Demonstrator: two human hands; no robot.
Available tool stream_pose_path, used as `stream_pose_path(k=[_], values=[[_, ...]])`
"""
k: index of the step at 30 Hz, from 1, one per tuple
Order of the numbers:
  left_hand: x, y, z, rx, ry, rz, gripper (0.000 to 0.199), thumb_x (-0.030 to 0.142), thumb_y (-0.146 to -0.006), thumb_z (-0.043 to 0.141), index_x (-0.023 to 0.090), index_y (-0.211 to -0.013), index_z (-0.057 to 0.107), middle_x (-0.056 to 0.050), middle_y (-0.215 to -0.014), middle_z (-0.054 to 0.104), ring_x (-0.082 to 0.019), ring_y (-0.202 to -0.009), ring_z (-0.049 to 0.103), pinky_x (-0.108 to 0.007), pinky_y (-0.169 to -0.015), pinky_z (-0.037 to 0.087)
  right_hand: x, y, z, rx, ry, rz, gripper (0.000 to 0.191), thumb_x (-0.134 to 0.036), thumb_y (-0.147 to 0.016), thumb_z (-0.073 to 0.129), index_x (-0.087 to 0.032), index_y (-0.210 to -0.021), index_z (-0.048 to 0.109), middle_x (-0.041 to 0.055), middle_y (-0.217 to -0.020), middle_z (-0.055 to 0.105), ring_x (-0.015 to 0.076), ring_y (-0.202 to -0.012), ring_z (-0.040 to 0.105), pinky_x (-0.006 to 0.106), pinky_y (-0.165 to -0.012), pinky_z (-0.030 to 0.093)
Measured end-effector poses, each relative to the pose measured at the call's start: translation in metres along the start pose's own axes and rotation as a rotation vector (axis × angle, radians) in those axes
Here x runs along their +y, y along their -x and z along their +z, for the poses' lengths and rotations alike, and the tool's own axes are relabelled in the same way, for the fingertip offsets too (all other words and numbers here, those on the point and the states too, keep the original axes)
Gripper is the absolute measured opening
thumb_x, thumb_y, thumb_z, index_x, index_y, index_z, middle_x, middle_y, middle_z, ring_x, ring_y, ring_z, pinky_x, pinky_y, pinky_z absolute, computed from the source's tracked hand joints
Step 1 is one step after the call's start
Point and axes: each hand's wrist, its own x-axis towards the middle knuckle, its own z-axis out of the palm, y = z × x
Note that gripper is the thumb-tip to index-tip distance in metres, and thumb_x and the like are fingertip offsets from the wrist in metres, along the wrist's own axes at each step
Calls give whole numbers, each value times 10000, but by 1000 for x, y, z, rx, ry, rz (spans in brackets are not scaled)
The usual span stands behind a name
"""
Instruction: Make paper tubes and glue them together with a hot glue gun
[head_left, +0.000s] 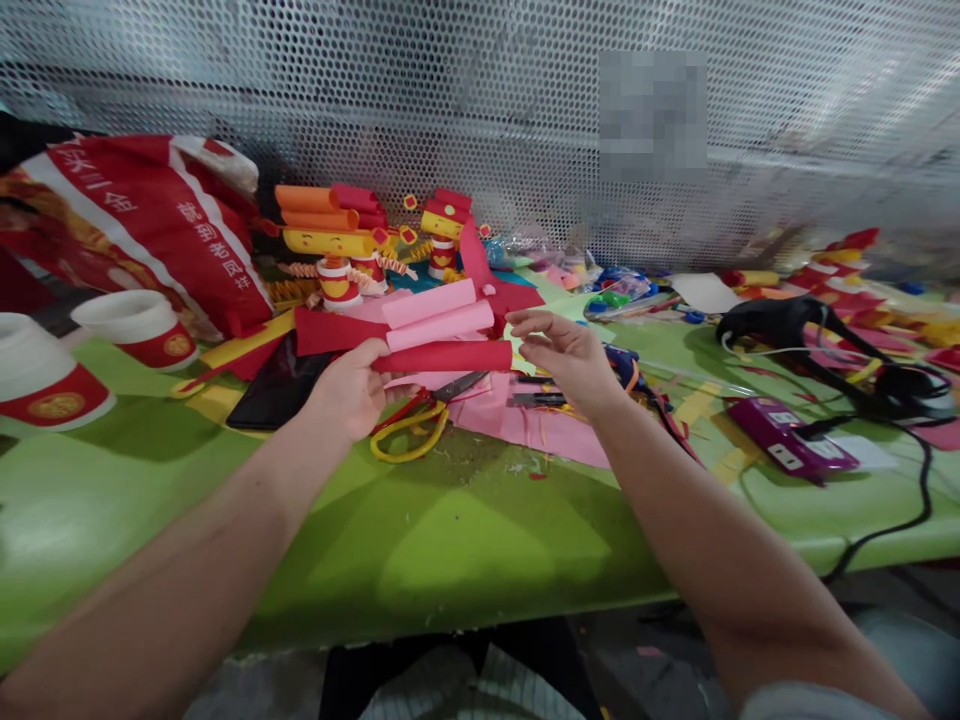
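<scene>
My left hand (pixel 352 388) is closed on the left end of a rolled paper piece. Its front is a red paper tube (pixel 457 356), with pink paper rolls (pixel 442 318) right behind it. My right hand (pixel 566 355) is just off the red tube's right end, its fingers bent and apart, with nothing seen between them. Under the paper lie yellow-handled scissors (pixel 411 440) and pink paper sheets (pixel 559 438). A dark phone (pixel 281 385) rests left of my left hand.
Paper cups (pixel 146 325) and a red bag (pixel 161 215) stand at left. Paper figures (pixel 334 250) are behind. At right are a purple power strip (pixel 791 440), a black cable (pixel 930 490) and a black strapped device (pixel 817 330). A perforated metal panel (pixel 487 90) closes off the back.
</scene>
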Motion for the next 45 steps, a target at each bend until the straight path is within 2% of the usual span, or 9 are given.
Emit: stream_pose_path(k=[3,6,10,16,21,31,38,41,45], values=[[1,1,1,-14,-2,-10,150,64,-716,453,137,-763,576,-37,-608,633,-144,-502,582,-252,-475,515,1,1,1,-65,32,-32,244,-177,-637,650,-249,-869,634,15,-1073,658,187,-1062,571,396,-926,398],[-1,0,0,-23,-15,-13,132,76,-721,469,132,-772,577,-38,-623,639,-141,-498,583,-235,-454,496,3,0,1,-107,52,-69,288,-168,-635,664,-255,-907,628,19,-1109,654,188,-1104,556,404,-961,380],[-3,-1,-2,-36,-19,-7,128,83,-707,510,127,-805,579,-59,-685,664,-159,-545,618,-254,-502,520,9,0,3,-107,43,-88,275,-166,-629,677,-256,-887,644,18,-1059,666,186,-1069,577,396,-961,392],[-5,2,1,-62,-38,-35,200,67,-690,488,133,-860,571,-53,-639,654,-173,-518,627,-276,-509,539,12,1,8,-48,1,-146,170,-148,-601,679,-237,-735,625,18,-1002,667,186,-1028,587,385,-946,410],[-6,3,3,-78,-50,-27,250,71,-692,471,107,-917,574,-61,-618,652,-173,-502,626,-279,-518,545,10,3,11,-16,-13,-174,192,-137,-593,678,-242,-742,617,16,-1019,659,177,-1004,595,374,-925,426],[-9,1,-1,-55,-49,-32,200,79,-675,501,157,-847,564,-34,-624,632,-166,-533,617,-280,-545,544,8,5,14,-23,-7,-135,116,-181,-567,729,-228,-640,652,37,-956,688,201,-974,619,377,-899,443],[-10,1,-1,-75,-89,-24,143,117,-673,549,154,-806,588,-42,-642,632,-157,-539,598,-267,-530,521,4,6,16,-60,-52,-3,85,-294,-550,781,-251,-586,717,32,-830,711,218,-907,643,374,-850,494],[-10,-5,-4,-71,-89,83,55,157,-698,567,165,-728,612,-37,-680,648,-142,-574,591,-228,-502,489,2,4,18,-41,-162,55,118,-316,-516,799,-248,-574,722,30,-783,710,228,-887,647,394,-848,505],[-8,-16,-11,-20,-153,394,77,124,-640,614,163,-574,620,-6,-625,621,-114,-613,566,-176,-526,450,2,2,20,25,-299,116,143,-293,-455,817,-239,-532,710,23,-741,705,242,-863,656,392,-757,545]])
